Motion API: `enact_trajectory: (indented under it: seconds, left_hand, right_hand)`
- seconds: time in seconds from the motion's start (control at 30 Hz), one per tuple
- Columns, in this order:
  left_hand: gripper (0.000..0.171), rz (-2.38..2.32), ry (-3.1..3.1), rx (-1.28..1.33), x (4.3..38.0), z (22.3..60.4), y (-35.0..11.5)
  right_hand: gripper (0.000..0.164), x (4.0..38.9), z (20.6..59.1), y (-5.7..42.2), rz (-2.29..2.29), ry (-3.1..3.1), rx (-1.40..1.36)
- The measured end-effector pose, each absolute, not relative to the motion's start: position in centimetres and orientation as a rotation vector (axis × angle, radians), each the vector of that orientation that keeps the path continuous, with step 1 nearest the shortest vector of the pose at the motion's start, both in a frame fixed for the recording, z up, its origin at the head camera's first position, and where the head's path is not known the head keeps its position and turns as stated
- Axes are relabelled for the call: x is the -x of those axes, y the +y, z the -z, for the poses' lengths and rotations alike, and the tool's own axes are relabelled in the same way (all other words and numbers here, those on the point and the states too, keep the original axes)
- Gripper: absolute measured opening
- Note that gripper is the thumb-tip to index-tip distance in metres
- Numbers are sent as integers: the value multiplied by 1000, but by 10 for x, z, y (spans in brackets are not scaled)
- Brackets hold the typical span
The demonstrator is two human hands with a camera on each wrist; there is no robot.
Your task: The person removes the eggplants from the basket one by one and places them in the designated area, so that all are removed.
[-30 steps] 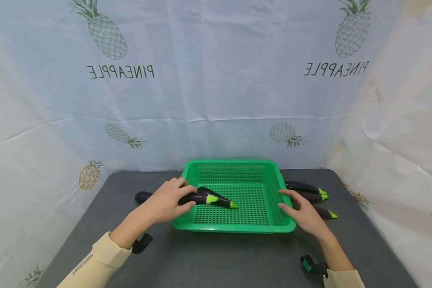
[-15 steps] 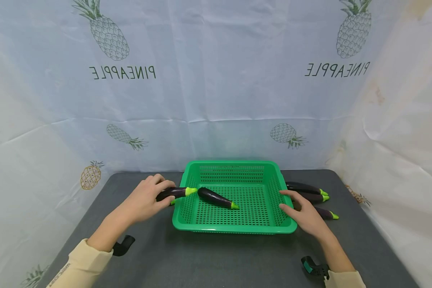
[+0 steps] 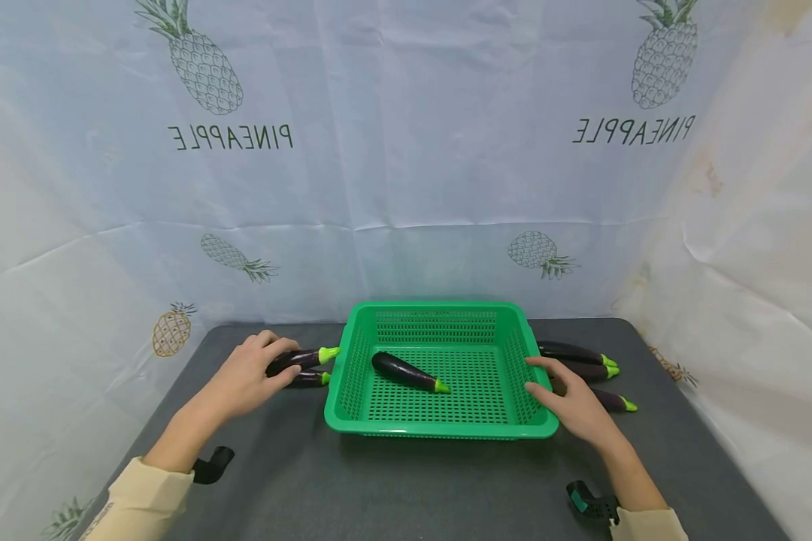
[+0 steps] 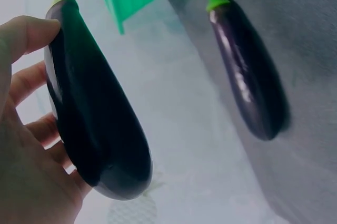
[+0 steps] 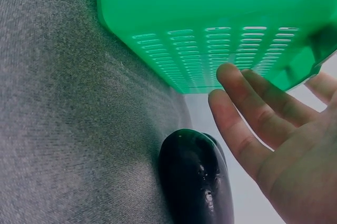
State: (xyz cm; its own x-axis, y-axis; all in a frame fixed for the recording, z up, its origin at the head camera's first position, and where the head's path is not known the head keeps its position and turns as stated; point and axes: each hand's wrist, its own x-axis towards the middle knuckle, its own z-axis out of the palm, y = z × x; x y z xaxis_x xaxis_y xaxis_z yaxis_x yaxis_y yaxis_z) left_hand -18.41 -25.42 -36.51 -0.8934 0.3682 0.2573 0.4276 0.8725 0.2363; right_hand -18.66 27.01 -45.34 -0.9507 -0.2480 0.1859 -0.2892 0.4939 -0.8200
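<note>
My left hand (image 3: 243,373) grips a dark purple eggplant (image 4: 95,103), its thumb near the green stem end and its fingers on the other side. A second eggplant (image 4: 247,71) lies on the table just beside the held one. The green plastic basket (image 3: 440,430) stands mid-table with one eggplant (image 3: 409,373) inside. On the basket's right rim, my right hand (image 3: 578,406) holds on with thumb and forefinger over the edge. In the right wrist view its other fingers (image 5: 245,103) reach along the outer slotted wall.
Several eggplants (image 3: 571,352) lie on the dark grey table (image 3: 406,488) to the right of the basket, partly hidden by the right hand. A pineapple-print curtain (image 3: 440,150) hangs behind and along both sides.
My left hand has carried its eggplant leftward, from over the basket to beside the other eggplant on the left. The right hand and the basket stay put.
</note>
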Motion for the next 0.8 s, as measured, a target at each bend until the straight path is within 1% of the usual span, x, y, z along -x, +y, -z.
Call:
enact_trajectory:
  seconds: [0.37,0.63,0.8]
  left_hand:
    - [29,399,-2893,538,188,388,-275]
    - [27,318,-2931,541,192,410,-281]
    - [29,285,-2971,533,193,426,-281]
  right_hand:
    - [50,188,458,272,-1468,-2678,-484]
    - [51,188,456,271,-1483,-2674,-484]
    - [51,187,455,271,-1494,-2672,-479]
